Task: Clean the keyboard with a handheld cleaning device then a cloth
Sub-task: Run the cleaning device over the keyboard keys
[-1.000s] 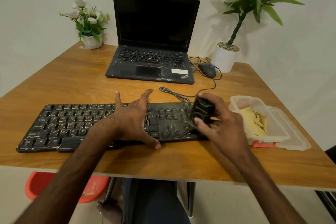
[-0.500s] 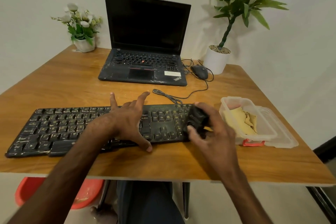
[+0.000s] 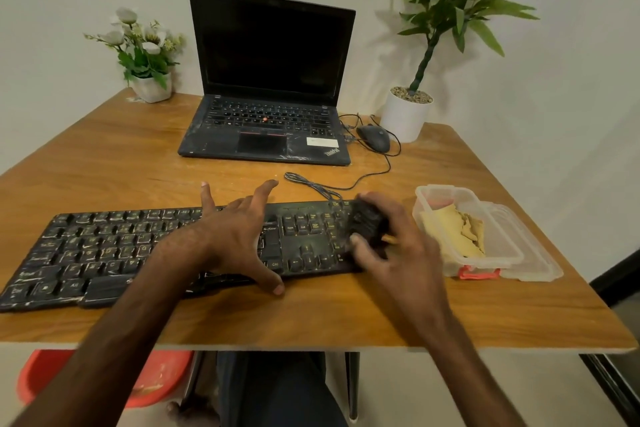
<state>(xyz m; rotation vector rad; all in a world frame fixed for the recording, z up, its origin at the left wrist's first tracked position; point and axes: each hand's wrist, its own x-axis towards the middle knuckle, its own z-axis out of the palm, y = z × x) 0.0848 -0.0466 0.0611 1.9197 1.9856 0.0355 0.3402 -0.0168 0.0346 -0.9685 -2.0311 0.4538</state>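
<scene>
Meanwhile, the left hand [image 3: 239, 239] lies spread, fingers straight, across the middle of the black keyboard [image 3: 104, 250] on the wooden desk [image 3: 104, 156]. The right hand [image 3: 398, 246] grips a small black cleaning device [image 3: 367, 222] over the keyboard's right end, near a plastic box [image 3: 498, 253] holding a yellow cloth [image 3: 450, 232].

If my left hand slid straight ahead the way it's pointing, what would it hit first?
Probably the looped cable just past the keyboard, then the laptop's front right corner; the left hand's height is unclear.
</scene>
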